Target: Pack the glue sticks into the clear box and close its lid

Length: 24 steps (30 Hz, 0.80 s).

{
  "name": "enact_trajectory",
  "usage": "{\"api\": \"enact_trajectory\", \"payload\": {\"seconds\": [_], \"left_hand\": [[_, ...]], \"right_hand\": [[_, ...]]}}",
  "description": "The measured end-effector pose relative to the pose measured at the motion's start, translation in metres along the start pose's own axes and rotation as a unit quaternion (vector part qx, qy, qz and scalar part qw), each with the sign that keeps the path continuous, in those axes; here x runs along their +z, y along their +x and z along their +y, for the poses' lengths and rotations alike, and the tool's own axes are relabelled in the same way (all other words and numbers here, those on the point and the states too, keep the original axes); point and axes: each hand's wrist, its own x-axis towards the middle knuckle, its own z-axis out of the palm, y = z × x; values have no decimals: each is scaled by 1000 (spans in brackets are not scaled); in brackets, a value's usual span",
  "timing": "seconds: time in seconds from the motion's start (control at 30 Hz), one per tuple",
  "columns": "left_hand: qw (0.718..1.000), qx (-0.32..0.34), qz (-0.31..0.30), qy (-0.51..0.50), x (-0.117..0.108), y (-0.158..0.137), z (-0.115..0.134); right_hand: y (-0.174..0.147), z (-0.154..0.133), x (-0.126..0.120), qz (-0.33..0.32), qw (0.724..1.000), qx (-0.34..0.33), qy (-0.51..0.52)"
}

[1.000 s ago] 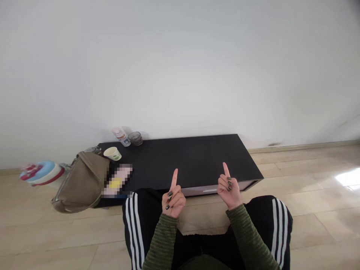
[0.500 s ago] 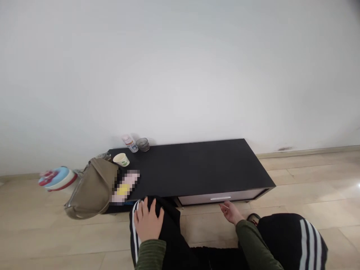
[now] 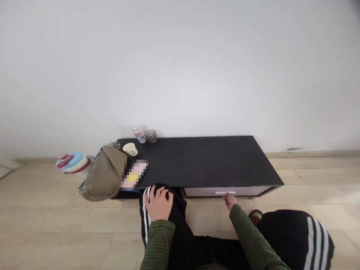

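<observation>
My left hand [image 3: 159, 205] lies on my left knee [image 3: 178, 210] with its fingers spread over the black, white-striped trousers. My right hand [image 3: 231, 201] is at the front of the low black cabinet [image 3: 202, 161]. Its fingers are curled at the silver drawer handle [image 3: 221, 192], gripping it near the middle. Light-coloured and closed, the drawer front [image 3: 201, 192] sits under the cabinet top. The fingertips are partly hidden against the handle.
On the cabinet's left stand a paper cup [image 3: 130, 149], a glass bowl [image 3: 151, 136] and a white bottle [image 3: 139, 135]. A blurred pink item [image 3: 137, 168] lies beside a brown bag [image 3: 105, 176]. Left of that is a blue-lidded container [image 3: 74, 164]. A white wall stands behind.
My right hand has moved forward from below the drawer to its handle, and its fingers have closed. My left hand stays on the knee. The view has shifted slightly.
</observation>
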Motion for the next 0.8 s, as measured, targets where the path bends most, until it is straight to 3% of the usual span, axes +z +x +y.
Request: {"api": "enact_trajectory", "payload": {"seconds": [0.2, 0.37, 0.47, 0.53, 0.67, 0.73, 0.8], "left_hand": [[1000, -1, 10, 7, 0, 1, 1], [1000, 17, -5, 24, 3, 1, 7], [999, 22, -13, 31, 3, -1, 7], [999, 21, -18, 30, 3, -3, 4], [998, 31, -36, 28, -1, -8, -9], [998, 34, -39, 32, -5, -11, -16], [998, 35, -43, 30, -9, -14, -21]], "right_hand": [[-18, 13, -16, -2, 998, 41, -41], [-66, 30, -55, -90, 985, 102, -104], [-93, 17, -72, -243, 953, 43, -177], [-99, -2, -75, -284, 932, -46, -218], [-82, -31, -62, -126, 930, -195, -284], [-69, -30, -50, -69, 921, -202, -327], [-60, -20, -38, -57, 918, -185, -348]]}}
